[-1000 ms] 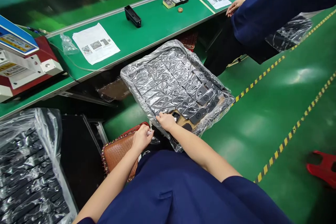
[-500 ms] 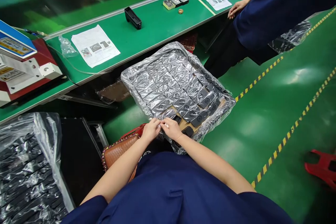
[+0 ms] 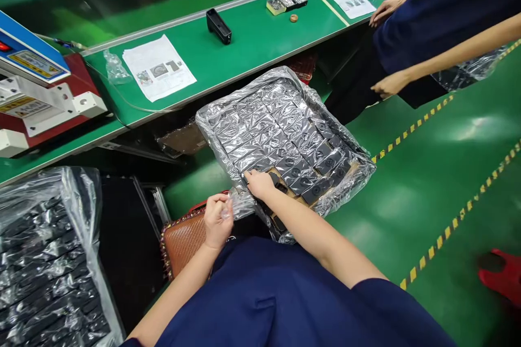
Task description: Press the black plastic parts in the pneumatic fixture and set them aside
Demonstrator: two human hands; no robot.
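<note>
A box lined with clear plastic film stands before me, filled with rows of black plastic parts under the film. My left hand is closed on a pulled-out end of the film, to the left of the box's near corner. At that corner my right hand reaches over the edge with its fingers pinched together. What lies between them, if anything, is hidden. Brown cardboard shows beside the right wrist where the film is drawn back.
On the green workbench are a black housing, printed sheets, small bins of screws and a red-based machine. Another film-covered stack is at left, beside a brown woven bag. A co-worker stands at right.
My hands, together at the box's near corner before, are now apart. The left has drawn the film down and left; the right has moved slightly up. The co-worker's second hand has come into view.
</note>
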